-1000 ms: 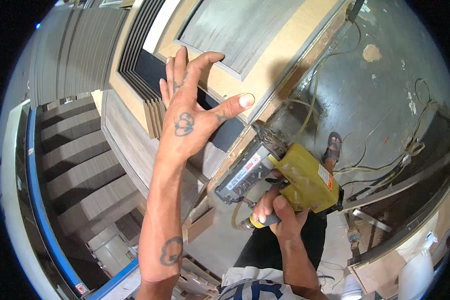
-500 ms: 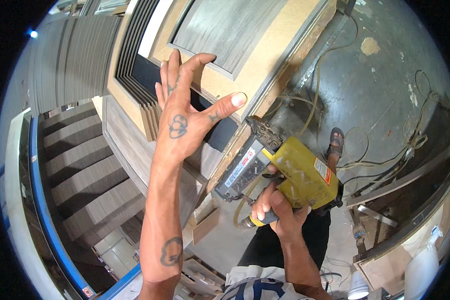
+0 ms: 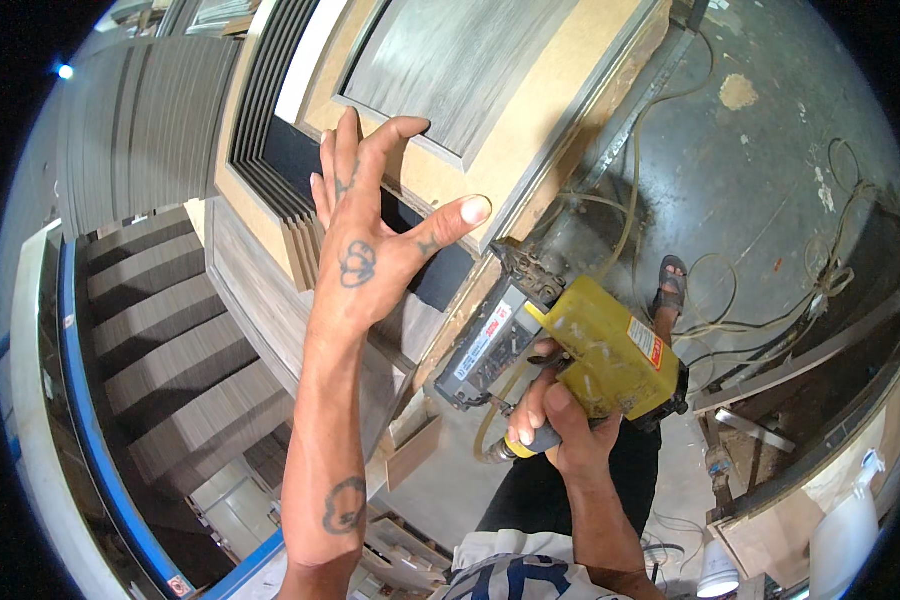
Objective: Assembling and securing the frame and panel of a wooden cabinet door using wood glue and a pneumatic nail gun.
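Note:
My left hand [image 3: 363,245] is spread over the corner of a wood panel [image 3: 510,140] that has a grey wood-grain centre and a bare tan border. Its thumb reaches toward the panel's near edge and the fingers lie over the tan border; whether they press on it I cannot tell. My right hand [image 3: 565,420] is wrapped around the handle of a yellow nail gun [image 3: 610,345]. The gun's dark nose points at the panel's near corner, and its grey magazine slants down to the left. A hose fitting [image 3: 495,452] shows at the handle's end.
Stacked grey boards [image 3: 160,120] and framed panels stand at the left, beside a blue-edged rail [image 3: 73,330]. An air hose [image 3: 635,190] loops across the concrete floor [image 3: 770,110] at the right. A wooden bench or shelf [image 3: 810,500] with a white bottle is at the lower right.
The nail gun has shifted very slightly down and to the right in my right hand. My left hand has hardly moved, its fingers still spread.

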The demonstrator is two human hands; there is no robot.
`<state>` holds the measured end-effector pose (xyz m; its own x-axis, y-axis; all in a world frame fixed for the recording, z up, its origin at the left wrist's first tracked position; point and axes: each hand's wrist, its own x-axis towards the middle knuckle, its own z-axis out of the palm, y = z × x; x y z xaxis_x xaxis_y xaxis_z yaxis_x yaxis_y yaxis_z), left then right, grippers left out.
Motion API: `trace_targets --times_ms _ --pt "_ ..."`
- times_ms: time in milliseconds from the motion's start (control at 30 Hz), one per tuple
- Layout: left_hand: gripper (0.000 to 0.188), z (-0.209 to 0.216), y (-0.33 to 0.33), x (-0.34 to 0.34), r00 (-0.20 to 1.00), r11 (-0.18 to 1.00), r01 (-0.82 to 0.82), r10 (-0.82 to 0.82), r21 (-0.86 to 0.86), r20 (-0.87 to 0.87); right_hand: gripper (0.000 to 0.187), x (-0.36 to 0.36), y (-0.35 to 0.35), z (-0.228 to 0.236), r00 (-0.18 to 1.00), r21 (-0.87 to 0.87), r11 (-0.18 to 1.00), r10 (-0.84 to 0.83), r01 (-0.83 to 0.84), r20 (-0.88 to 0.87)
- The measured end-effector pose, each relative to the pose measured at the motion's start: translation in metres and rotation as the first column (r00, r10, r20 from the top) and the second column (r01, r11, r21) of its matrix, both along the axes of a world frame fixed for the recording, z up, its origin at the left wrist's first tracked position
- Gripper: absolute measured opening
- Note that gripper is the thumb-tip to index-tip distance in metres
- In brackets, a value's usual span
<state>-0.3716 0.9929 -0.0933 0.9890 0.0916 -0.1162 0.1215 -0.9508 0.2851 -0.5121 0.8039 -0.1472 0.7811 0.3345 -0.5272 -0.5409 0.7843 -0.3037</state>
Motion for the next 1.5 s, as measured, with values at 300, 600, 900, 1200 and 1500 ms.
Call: trace_targets --times_ms 300,600,900,1200,1500 --pt "0.081 0.007 -0.004 0.007 1.000 0.993 0.004 -0.001 -0.117 0.025 0.024 0.005 -0.022 0.011 0.998 -0.121 0.993 0.012 -0.005 0.056" --pt "0.092 0.007 0.008 -0.004 0.999 0.986 -0.049 0.049 -0.159 -0.002 0.022 0.096 -0.142 0.155 0.939 -0.696 0.711 0.162 0.104 0.305" --pt "0.068 0.019 -0.004 0.008 0.980 0.971 -0.175 0.188 -0.163 0.068 0.037 0.378 -0.217 0.245 0.739 -0.938 0.029 0.608 0.344 0.290" --pt "0.042 0.053 -0.081 0.047 0.392 0.322 -0.781 0.920 -0.535 -0.019 0.050 0.732 -0.218 0.113 0.464 -0.990 -0.071 0.886 0.119 -0.007" --pt "0.039 0.113 -0.214 0.162 0.235 0.084 -0.858 0.942 -0.507 -0.241 0.040 0.777 -0.114 0.202 0.276 -0.918 -0.045 0.959 0.393 0.071"
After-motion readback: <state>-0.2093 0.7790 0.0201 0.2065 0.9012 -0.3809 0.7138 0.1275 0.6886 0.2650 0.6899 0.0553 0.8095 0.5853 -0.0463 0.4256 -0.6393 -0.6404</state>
